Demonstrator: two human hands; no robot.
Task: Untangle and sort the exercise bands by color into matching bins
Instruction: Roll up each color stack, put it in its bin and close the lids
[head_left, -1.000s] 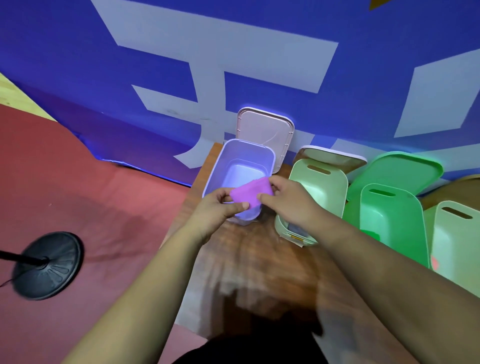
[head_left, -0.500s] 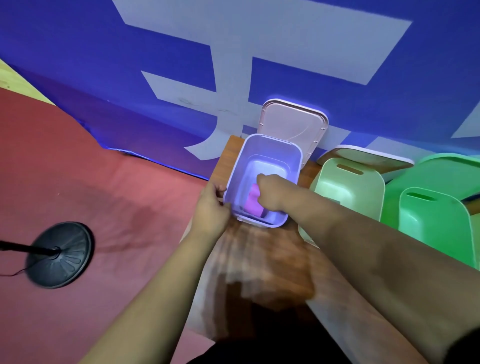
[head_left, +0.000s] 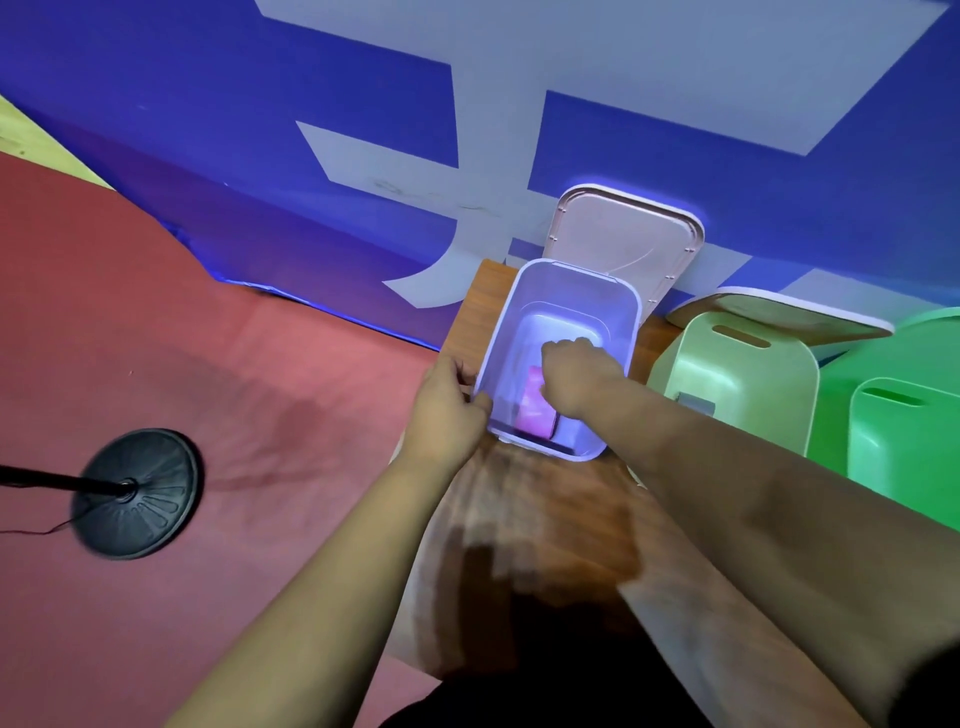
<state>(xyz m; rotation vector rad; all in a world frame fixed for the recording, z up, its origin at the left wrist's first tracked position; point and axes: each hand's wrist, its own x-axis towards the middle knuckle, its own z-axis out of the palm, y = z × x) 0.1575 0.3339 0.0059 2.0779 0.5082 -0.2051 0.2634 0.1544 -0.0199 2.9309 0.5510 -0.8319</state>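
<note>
Down inside lilac rectangular plastic bin (head_left: 571, 286): folded purple elastic exercise band (head_left: 535, 415), flat on bottom by near wall, just under right hand (head_left: 576, 376). Knuckles up, fingers curled downward and hidden; hold on band impossible to tell. On bin's near-left rim: left hand (head_left: 447, 410) clamped, thumb over edge. Band's right part covered by wrist. Heavy blur over brown wooden tabletop (head_left: 545, 519). Bin close to table's left edge; pale green plastic bin (head_left: 737, 384) just beside on right; bare wood toward viewer.
</note>
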